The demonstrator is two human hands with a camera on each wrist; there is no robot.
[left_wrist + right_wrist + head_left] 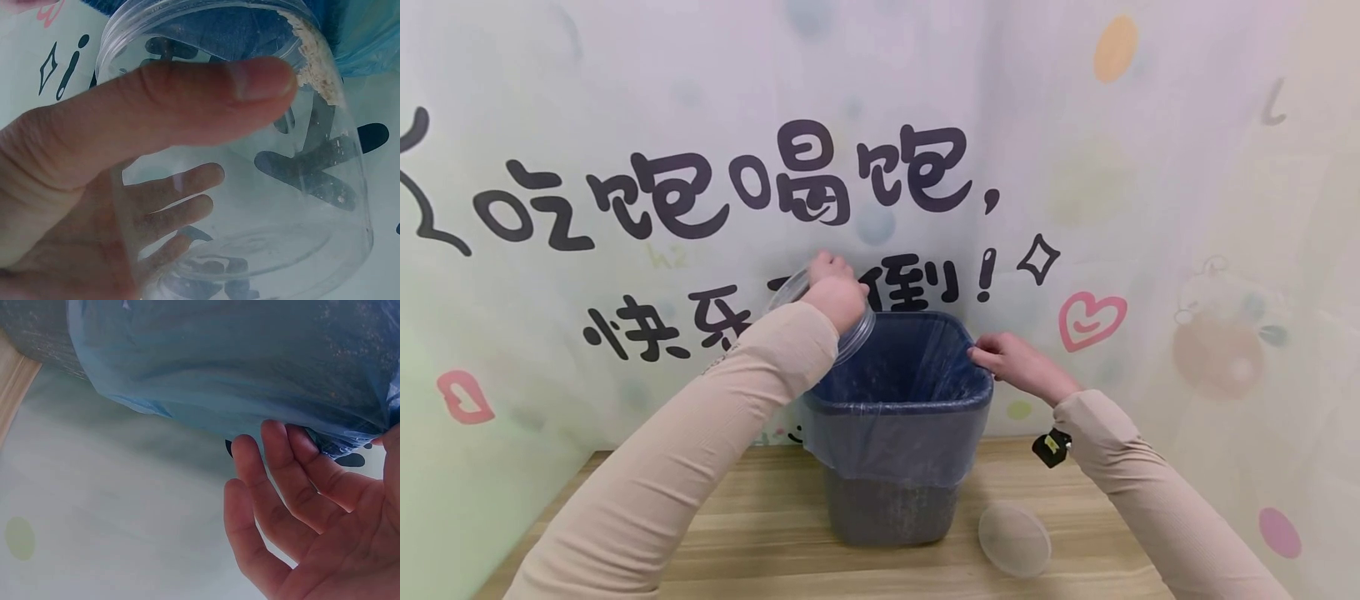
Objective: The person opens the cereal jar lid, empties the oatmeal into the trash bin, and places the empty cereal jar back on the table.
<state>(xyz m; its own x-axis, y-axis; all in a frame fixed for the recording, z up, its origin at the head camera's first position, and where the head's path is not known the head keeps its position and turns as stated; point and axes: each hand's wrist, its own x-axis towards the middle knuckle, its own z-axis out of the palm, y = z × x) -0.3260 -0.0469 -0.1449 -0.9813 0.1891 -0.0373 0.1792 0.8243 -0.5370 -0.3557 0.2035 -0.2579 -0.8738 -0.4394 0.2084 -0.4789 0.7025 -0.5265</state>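
Observation:
My left hand (837, 293) grips a clear plastic jar (855, 337), tipped over the left rim of a dark trash bin (891, 515). In the left wrist view the thumb lies across the near side of the jar, and the other fingers show through its wall from behind. Pale crumbly flakes (317, 65) cling inside near the jar's mouth. A thin blue bag (895, 446) lines the bin and folds down over its outside. My right hand (1018, 364) pinches the bin's right rim and the bag there, its remaining fingers loosely bent under the bag's edge.
A round translucent lid (1015, 540) lies on the wooden table (752, 517), right of the bin's base. Close behind the bin hangs a pale printed backdrop (1150, 208) with large dark characters. A small black device (1051, 448) sits at the right wrist.

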